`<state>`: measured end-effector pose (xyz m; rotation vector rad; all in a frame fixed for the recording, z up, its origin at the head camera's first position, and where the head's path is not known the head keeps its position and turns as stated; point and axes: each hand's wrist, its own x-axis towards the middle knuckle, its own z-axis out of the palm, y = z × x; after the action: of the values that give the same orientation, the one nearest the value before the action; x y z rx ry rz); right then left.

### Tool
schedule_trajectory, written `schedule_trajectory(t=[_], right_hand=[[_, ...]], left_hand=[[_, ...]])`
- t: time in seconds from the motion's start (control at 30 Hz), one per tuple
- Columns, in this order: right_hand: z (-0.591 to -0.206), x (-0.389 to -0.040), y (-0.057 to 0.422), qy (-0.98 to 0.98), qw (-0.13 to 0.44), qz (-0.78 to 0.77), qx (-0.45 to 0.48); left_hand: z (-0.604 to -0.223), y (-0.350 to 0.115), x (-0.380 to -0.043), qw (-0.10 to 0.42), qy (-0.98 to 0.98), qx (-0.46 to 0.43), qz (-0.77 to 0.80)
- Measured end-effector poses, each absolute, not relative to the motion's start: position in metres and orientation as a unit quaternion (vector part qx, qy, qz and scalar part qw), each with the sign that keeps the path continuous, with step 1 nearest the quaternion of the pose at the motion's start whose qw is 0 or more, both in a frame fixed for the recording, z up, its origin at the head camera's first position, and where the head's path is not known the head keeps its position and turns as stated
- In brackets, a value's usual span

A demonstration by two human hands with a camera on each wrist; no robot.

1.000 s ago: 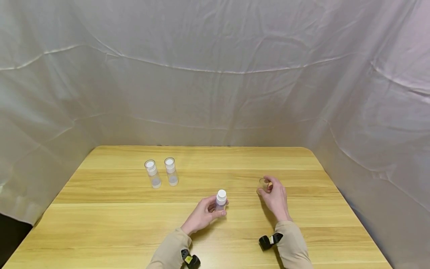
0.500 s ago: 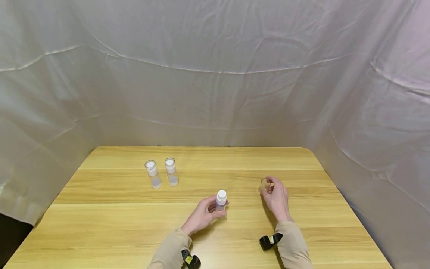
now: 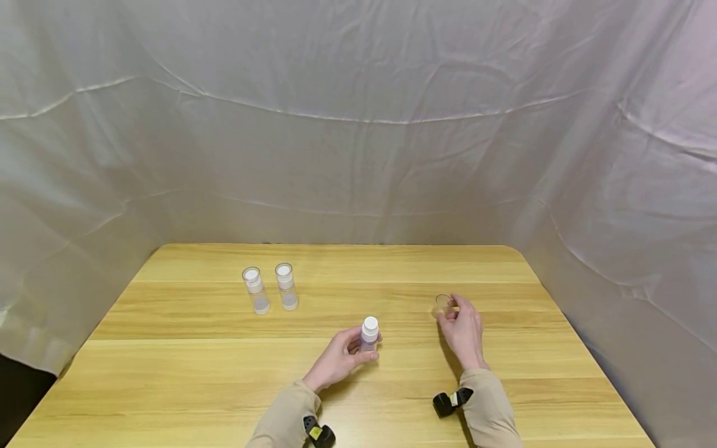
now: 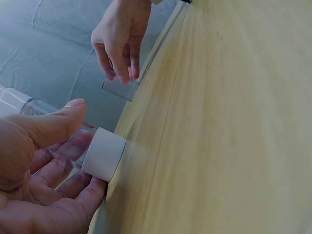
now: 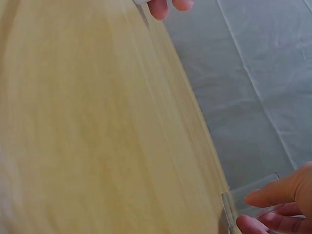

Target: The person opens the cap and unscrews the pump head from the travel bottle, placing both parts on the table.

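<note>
My left hand (image 3: 338, 358) grips a small clear bottle (image 3: 370, 328) with a white top, holding it upright around its body. In the left wrist view, the white base (image 4: 104, 154) of this bottle is down at the tabletop. To the right, my right hand (image 3: 463, 330) pinches a clear cylindrical cap (image 3: 442, 303) between thumb and fingers. The right wrist view shows the thumb across the wall of that clear cap (image 5: 239, 197), whose lower rim is at the table surface. The caps and bottles are see-through, so their edges are faint.
Two similar bottles with clear caps over their white tops, the left one (image 3: 256, 291) and the right one (image 3: 287, 287), stand at the back left of the wooden table (image 3: 168, 373). A grey curtain (image 3: 358, 155) hangs behind and along both sides.
My right hand has shifted slightly right with the clear cap, and more of the cap's rim shows. The left hand and its bottle have stayed nearly still.
</note>
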<state>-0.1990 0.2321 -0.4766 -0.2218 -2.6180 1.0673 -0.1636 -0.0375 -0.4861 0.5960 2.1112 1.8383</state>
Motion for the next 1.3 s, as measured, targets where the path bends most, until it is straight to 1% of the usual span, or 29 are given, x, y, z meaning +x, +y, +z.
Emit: schedule_trajectory(t=[0.3,0.5,0.57,0.63,0.87,1.0,1.13,1.3], right_hand=[[-0.478,-0.198,0.233,-0.915,0.159,0.363,-0.081],[-0.473,-0.196,0.233,-0.923,0.117,0.356,-0.083],[-0.471,-0.196,0.231,-0.921,0.119,0.364,-0.078],[-0.469,-0.196,0.229,-0.913,0.137,0.377,-0.074],[-0.459,-0.194,0.220,-0.864,0.236,0.437,-0.078],[-0.453,-0.192,0.213,-0.843,0.280,0.456,-0.065],[-0.446,-0.189,0.206,-0.828,0.310,0.467,-0.034],[-0.440,-0.185,0.196,-0.820,0.327,0.469,0.009]], left_hand=[[-0.484,-0.039,-0.162,0.136,0.730,0.215,0.634],[-0.486,-0.039,-0.162,0.132,0.738,0.218,0.625],[-0.485,-0.039,-0.162,0.132,0.738,0.219,0.625],[-0.486,-0.039,-0.162,0.133,0.737,0.219,0.625],[-0.485,-0.039,-0.162,0.137,0.735,0.213,0.629],[-0.485,-0.039,-0.162,0.136,0.736,0.213,0.628],[-0.486,-0.038,-0.162,0.133,0.737,0.214,0.627],[-0.487,-0.038,-0.163,0.129,0.735,0.218,0.630]])
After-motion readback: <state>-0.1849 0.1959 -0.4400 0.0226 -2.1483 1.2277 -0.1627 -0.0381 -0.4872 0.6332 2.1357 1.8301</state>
